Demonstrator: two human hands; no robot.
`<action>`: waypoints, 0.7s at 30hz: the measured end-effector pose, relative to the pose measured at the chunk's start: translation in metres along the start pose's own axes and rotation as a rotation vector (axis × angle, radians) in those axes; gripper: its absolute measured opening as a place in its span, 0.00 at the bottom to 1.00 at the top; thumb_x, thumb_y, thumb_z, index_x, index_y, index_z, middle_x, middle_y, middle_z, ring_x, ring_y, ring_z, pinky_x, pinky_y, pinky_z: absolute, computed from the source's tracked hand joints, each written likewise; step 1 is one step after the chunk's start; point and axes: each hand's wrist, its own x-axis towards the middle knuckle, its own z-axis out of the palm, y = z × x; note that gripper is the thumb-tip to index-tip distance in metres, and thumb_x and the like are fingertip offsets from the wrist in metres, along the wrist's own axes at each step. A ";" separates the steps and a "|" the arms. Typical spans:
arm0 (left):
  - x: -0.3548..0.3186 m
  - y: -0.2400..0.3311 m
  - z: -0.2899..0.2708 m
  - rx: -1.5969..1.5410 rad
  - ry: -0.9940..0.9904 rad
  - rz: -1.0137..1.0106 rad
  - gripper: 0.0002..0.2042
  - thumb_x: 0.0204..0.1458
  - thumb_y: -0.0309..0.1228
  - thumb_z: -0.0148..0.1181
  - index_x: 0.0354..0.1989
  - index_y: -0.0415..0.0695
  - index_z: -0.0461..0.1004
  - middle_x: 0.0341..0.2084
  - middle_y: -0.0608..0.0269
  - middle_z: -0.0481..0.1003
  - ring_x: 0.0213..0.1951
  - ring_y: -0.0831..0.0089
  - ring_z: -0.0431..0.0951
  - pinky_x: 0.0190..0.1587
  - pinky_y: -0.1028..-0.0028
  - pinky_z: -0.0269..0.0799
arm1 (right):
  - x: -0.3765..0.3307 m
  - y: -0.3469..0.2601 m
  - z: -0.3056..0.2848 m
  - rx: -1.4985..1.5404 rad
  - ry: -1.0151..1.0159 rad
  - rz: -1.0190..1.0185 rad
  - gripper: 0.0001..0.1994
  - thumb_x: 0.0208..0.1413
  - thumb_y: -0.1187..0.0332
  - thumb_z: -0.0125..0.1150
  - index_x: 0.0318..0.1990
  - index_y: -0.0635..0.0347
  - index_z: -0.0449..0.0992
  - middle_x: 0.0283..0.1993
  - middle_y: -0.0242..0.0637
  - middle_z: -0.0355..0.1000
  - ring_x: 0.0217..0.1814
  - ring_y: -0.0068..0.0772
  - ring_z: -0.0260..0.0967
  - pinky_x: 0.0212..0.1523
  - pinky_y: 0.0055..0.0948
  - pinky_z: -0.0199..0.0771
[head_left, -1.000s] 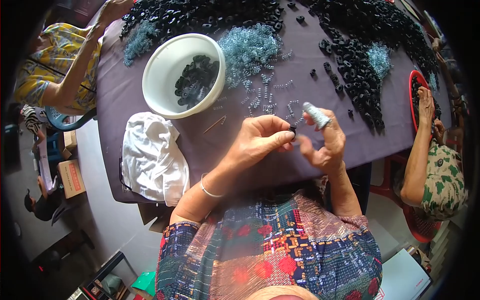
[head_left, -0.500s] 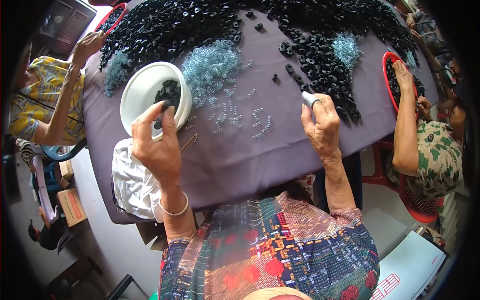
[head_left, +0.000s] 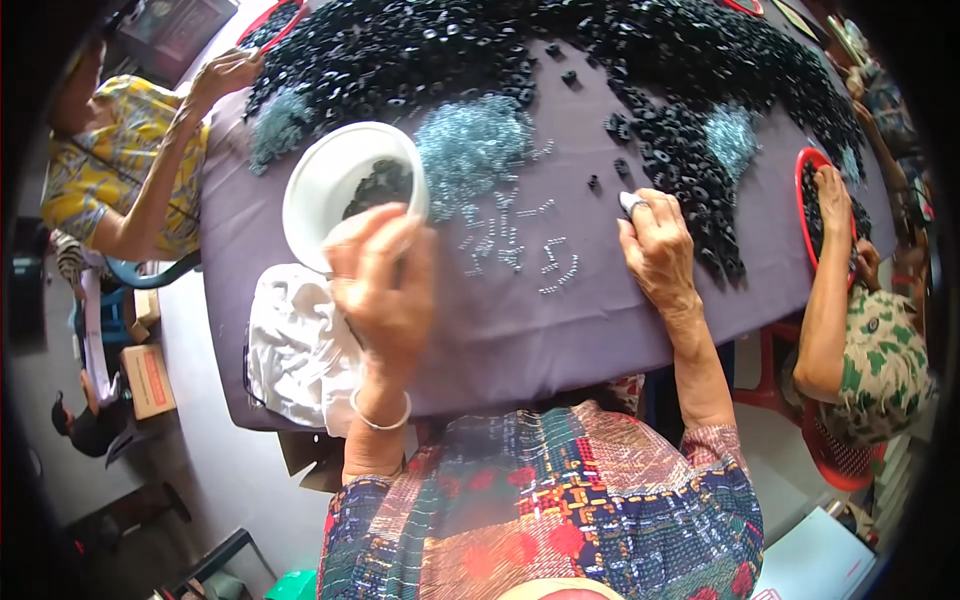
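My left hand (head_left: 385,290) is motion-blurred at the near rim of a white bowl (head_left: 320,185) that holds black rings (head_left: 380,185); I cannot make out anything in its fingers. My right hand (head_left: 655,245) lies palm down on the purple tablecloth (head_left: 560,330), its taped fingertip touching the edge of a strip of black rings (head_left: 690,150). Between my hands lie scattered small silvery pins (head_left: 520,240), with a heap of them (head_left: 470,145) beside the bowl.
A big pile of black rings (head_left: 450,50) covers the far table. A white cloth (head_left: 295,350) lies at the near left corner. A person in yellow (head_left: 110,170) sits left; another in green (head_left: 880,360) reaches into a red tray (head_left: 800,170) right. A cardboard box (head_left: 150,380) sits on the floor.
My left hand went from my right hand out to the white bowl and is now drawing back from its rim. My right hand moved to the black rings and rests there.
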 end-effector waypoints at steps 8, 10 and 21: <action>-0.040 0.041 0.022 -0.509 -0.502 0.135 0.09 0.39 0.20 0.66 0.31 0.41 0.75 0.32 0.60 0.75 0.36 0.62 0.75 0.39 0.67 0.73 | -0.003 -0.014 0.003 0.118 -0.017 -0.069 0.15 0.37 0.81 0.62 0.38 0.67 0.72 0.40 0.45 0.69 0.43 0.47 0.68 0.45 0.37 0.71; -0.041 0.045 0.022 -0.653 -0.569 0.079 0.10 0.41 0.20 0.67 0.32 0.40 0.75 0.32 0.58 0.75 0.36 0.62 0.76 0.38 0.68 0.74 | -0.006 -0.016 0.001 0.112 -0.021 -0.063 0.16 0.37 0.82 0.61 0.38 0.67 0.72 0.40 0.45 0.70 0.43 0.47 0.68 0.45 0.38 0.71; -0.054 0.038 0.038 -0.646 -0.657 0.060 0.08 0.43 0.20 0.64 0.33 0.39 0.75 0.32 0.56 0.75 0.35 0.60 0.76 0.37 0.67 0.74 | -0.017 -0.024 -0.004 0.234 0.026 -0.044 0.18 0.39 0.84 0.58 0.43 0.67 0.75 0.41 0.46 0.71 0.43 0.49 0.69 0.45 0.40 0.70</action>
